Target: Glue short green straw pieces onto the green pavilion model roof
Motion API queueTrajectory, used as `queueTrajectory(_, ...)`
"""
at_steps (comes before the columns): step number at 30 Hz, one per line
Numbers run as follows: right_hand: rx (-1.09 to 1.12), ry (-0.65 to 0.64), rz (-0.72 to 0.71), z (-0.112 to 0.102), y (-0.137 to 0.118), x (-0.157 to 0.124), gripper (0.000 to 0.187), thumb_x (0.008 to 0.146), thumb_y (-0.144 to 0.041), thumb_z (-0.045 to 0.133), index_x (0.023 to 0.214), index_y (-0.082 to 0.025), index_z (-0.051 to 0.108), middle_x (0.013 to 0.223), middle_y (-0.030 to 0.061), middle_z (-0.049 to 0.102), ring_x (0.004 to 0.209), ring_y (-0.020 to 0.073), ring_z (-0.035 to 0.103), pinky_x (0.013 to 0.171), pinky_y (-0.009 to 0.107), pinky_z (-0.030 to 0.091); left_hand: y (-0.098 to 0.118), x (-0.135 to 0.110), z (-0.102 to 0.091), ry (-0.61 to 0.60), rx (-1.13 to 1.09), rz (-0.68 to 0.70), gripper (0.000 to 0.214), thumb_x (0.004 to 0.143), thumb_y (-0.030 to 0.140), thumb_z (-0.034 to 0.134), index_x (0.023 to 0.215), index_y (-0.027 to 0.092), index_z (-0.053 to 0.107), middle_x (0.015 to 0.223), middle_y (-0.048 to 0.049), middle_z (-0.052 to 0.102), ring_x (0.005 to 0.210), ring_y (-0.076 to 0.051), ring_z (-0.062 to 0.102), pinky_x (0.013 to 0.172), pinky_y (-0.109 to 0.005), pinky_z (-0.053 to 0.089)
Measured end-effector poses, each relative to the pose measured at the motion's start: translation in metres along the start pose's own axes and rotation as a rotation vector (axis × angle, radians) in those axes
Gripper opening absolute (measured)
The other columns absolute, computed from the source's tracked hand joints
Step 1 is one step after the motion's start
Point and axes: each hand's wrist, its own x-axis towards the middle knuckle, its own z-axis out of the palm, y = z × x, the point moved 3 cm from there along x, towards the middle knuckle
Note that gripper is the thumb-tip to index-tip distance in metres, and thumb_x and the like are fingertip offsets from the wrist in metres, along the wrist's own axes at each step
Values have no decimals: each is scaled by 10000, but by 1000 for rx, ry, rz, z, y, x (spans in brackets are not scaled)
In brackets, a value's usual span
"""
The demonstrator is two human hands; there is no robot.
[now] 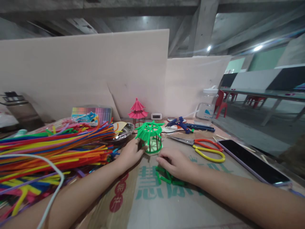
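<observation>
A small pavilion model (150, 135) made of green pipe cleaners stands on the cardboard in front of me. Its roof is partly covered with green strips, mostly on the left, and brown posts hold it above a pale round base. My left hand (130, 155) grips the base at its left side, thumb in front and the other fingers mostly hidden. Just right of the base, my right hand (173, 161) is closed with curled fingers; whatever they pinch, if anything, is hidden. Below that hand lie several short green pipe cleaner pieces (165, 180).
Bundles of colourful pipe cleaners (59, 144) cover the left side, crossed by a white cable (62, 178). Behind stand a pink pagoda model (137, 110) and a small clock (156, 116). To the right lie a blue glue gun (180, 123), scissors (209, 149) and a phone (252, 162).
</observation>
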Motion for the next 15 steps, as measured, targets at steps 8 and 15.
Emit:
queueTrajectory(8,-42,-13,19,2,5,2,232,940,-261,520,724,-187,564,729,25,606,703,161,530,650,263,354,-4,0,2,5,-21,27,192,881,393,546,863,203,566,910,-88,665,912,-291,649,858,-437,524)
queueTrajectory(15,-93,1,-16,1,3,2,216,926,-228,555,718,-179,590,723,29,629,693,158,533,644,260,351,-9,0,5,-14,-35,22,247,890,413,540,945,180,599,996,-120,685,974,-299,647,910,-459,509)
